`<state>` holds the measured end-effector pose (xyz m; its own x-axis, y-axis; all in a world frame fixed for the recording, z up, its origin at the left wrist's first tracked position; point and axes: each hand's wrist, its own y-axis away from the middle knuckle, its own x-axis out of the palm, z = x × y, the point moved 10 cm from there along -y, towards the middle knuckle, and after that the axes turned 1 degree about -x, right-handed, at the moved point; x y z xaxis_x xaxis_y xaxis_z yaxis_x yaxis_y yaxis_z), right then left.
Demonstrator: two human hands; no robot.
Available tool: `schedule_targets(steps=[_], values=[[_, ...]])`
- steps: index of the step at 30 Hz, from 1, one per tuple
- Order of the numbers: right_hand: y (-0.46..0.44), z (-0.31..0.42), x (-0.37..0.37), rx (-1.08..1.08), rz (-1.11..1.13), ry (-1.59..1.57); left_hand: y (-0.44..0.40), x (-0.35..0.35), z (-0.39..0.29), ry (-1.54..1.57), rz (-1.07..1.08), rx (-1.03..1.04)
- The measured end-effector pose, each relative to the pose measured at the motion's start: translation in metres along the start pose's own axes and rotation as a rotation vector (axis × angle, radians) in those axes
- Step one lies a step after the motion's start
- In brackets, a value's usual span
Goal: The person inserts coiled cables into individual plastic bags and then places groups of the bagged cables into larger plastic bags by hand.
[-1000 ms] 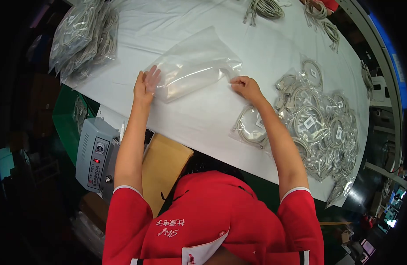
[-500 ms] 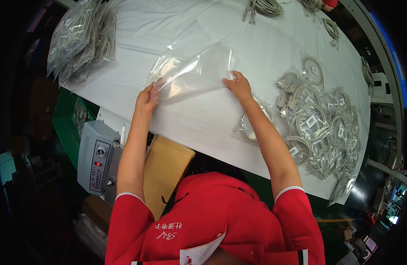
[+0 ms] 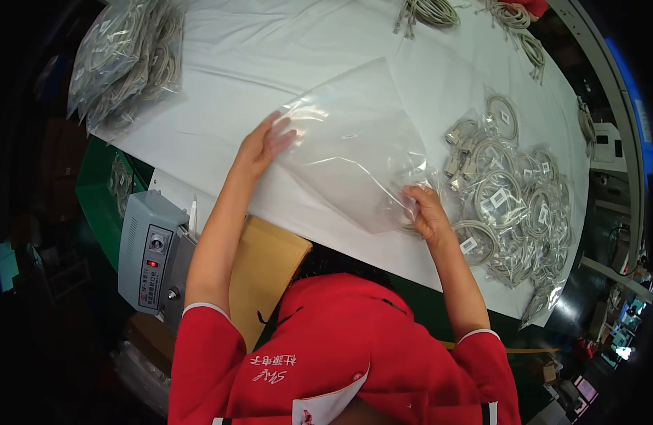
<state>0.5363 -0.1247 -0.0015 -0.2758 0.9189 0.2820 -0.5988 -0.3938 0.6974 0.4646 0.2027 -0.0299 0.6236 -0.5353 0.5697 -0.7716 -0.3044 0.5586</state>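
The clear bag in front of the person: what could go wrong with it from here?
The clear bag might slip at the left hand, which looks spread open. Its corner by the right hand is close to the packed cables, so it could catch and drag one. Some packs lie right at the table edge and might then fall.
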Motion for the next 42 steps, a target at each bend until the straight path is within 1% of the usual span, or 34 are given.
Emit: schedule_targets(steps=[1,3,5,7,8,9,10,11,12,13,15,16,17,19,21,23,24,25,26,27,28,29,30,31,32,33,34,35,36,37,38,39,40,42], values=[[0.004,0.000,-0.003,-0.005,-0.023,-0.002,-0.004,0.010,-0.018,-0.044,-0.050,0.128],[0.010,-0.007,0.009,-0.014,0.005,0.051,0.007,0.039,-0.073,-0.163,-0.033,0.428],[0.009,-0.017,0.023,-0.061,-0.052,0.085,0.021,0.052,-0.108,-0.217,-0.005,0.552],[0.010,-0.029,0.060,-0.069,0.079,0.094,0.008,0.024,-0.127,-0.334,0.011,0.567],[0.014,-0.033,0.057,-0.071,0.061,0.079,-0.003,-0.020,-0.132,-0.388,-0.213,0.479],[0.021,-0.023,0.053,-0.217,0.025,0.268,-0.001,-0.046,-0.130,-0.441,-0.439,0.388],[0.030,-0.014,0.053,-0.362,-0.012,0.462,0.012,-0.058,-0.142,-0.654,-0.632,0.476],[0.038,-0.003,0.055,-0.510,-0.050,0.657,0.037,-0.056,-0.154,-0.866,-0.820,0.571],[0.049,0.006,0.037,-0.623,-0.150,0.723,0.057,-0.011,-0.157,-1.155,-0.693,0.867],[0.064,0.015,0.011,-0.730,-0.252,0.790,0.083,0.037,-0.136,-1.427,-0.531,1.163],[0.079,0.017,-0.039,-0.651,-0.446,0.938,0.090,0.090,-0.052,-1.624,-0.076,0.967],[0.082,0.017,-0.047,-0.647,-0.459,0.940,0.101,0.115,-0.001,-1.843,0.203,0.944],[0.083,0.018,-0.059,-0.599,-0.542,1.037,0.109,0.126,0.045,-2.044,0.499,0.910],[0.087,0.017,-0.081,-0.481,-0.712,1.225,0.103,0.115,0.065,-2.001,0.547,0.898],[0.074,0.014,-0.078,-0.498,-0.749,1.229,0.092,0.119,0.071,-1.958,0.606,0.900],[0.066,0.016,-0.069,-0.496,-0.768,1.238,0.072,0.114,0.052,-1.802,0.351,0.708],[0.050,0.014,-0.070,-0.321,-0.676,1.144,0.067,0.118,0.054,-1.698,0.216,0.439],[0.040,0.002,-0.072,-0.154,-0.584,1.037,0.069,0.130,0.066,-1.705,0.235,0.446],[0.040,-0.002,-0.075,-0.150,-0.600,1.019,0.066,0.128,0.083,-1.515,0.238,0.309],[0.037,-0.011,-0.072,-0.199,-0.508,0.852,0.062,0.122,0.102,-1.322,0.237,0.169],[0.036,-0.019,-0.070,-0.249,-0.415,0.686,0.058,0.118,0.120,-1.163,0.257,0.142],[0.037,-0.022,-0.067,-0.301,-0.319,0.523,0.063,0.126,0.126,-1.169,0.270,0.140],[0.045,-0.026,-0.071,-0.298,-0.324,0.515,0.071,0.126,0.145,-0.969,0.234,-0.047],[0.057,-0.029,-0.069,-0.320,-0.260,0.385,0.080,0.124,0.165,-0.763,0.186,-0.225],[0.068,-0.030,-0.067,-0.342,-0.188,0.256,0.087,0.121,0.181,-0.737,0.162,-0.335],[0.075,-0.027,-0.065,-0.361,-0.108,0.129,0.086,0.116,0.188,-0.739,0.142,-0.326],[0.080,-0.022,-0.070,-0.357,-0.082,0.125,0.090,0.114,0.211,-0.581,0.197,-0.471],[0.086,-0.017,-0.078,-0.341,-0.090,0.224,0.098,0.116,0.229,-0.418,0.251,-0.612],[0.093,-0.013,-0.088,-0.326,-0.101,0.323,0.106,0.120,0.232,-0.423,0.233,-0.604],[0.100,-0.009,-0.097,-0.329,-0.086,0.317,0.113,0.131,0.237,-0.387,0.235,-0.575],[0.122,0.023,-0.107,-0.595,-0.291,0.802,0.117,0.141,0.240,-0.354,0.244,-0.548],[0.148,0.045,-0.103,-0.851,-0.511,1.289,0.115,0.147,0.237,-0.416,0.234,-0.468],[0.151,0.042,-0.113,-0.858,-0.509,1.288,0.113,0.146,0.239,-0.416,0.234,-0.461],[0.151,0.022,-0.123,-0.920,-0.524,1.568,0.105,0.128,0.242,-0.393,0.124,-0.416]])
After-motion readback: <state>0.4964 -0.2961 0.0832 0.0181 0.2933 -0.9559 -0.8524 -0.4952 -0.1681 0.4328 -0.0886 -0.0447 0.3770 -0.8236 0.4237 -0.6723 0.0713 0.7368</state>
